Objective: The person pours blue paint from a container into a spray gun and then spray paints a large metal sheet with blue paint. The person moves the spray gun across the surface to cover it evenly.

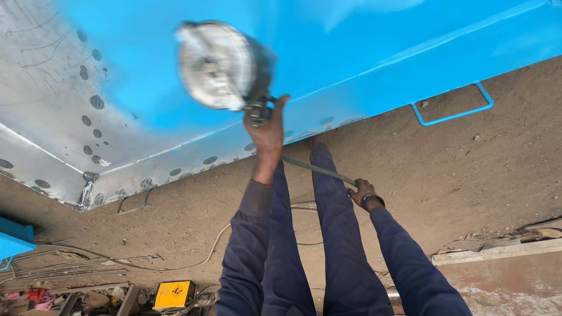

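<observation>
Left hand [266, 131] is closed tight around the neck of a tool [225, 67] with a round grey head, and holds it up. The head is blurred, so I cannot tell what kind of tool it is. Right hand [364, 193], lower and to the right of the left one, is also closed, around a thin grey line [319, 169] that runs up toward the tool; whether it is a bar or a hose I cannot tell. A dark band sits on the right wrist. Between the two arms are the person's legs [328, 234] in dark blue trousers.

Just behind the tool is a big metal panel [380, 52]. To my judgement the larger part of the work is done: above and to the right of the left hand the panel is bright blue. The part to the left of the tool is bare grey metal with round marks, so this area is what remains.

Farther away, beyond the panel edge, lies sandy ground [468, 169]. Far below the left hand stands a yellow box [174, 294] among cables.
</observation>
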